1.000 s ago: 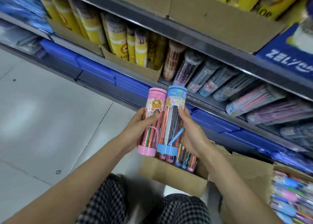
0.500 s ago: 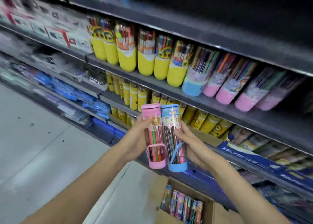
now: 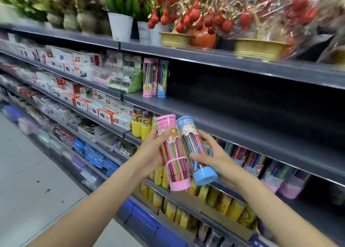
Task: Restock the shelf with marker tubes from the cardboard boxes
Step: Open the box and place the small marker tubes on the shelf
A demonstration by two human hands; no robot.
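My left hand (image 3: 152,154) grips a pink-capped marker tube (image 3: 172,153), and my right hand (image 3: 214,159) grips a blue-capped marker tube (image 3: 196,149) pressed against it. Both tubes are clear, full of coloured markers, and tilt with their tops to the upper left. They are held in front of the dark shelf (image 3: 233,114) at chest height. On that shelf, at its left end, three marker tubes (image 3: 155,77) stand upright, two pink and one blue. The cardboard boxes are out of view.
The dark shelf is bare to the right of the standing tubes. Boxed staplers (image 3: 78,63) fill the shelves to the left. Potted artificial plants (image 3: 186,18) line the top shelf. Yellow tubes (image 3: 140,127) and other marker packs sit on lower shelves. Grey floor (image 3: 28,172) lies at left.
My view has risen from the cardboard box to the upper shelves. Both hands have lifted the two tubes upward together and tilted them; the grip has stayed the same.
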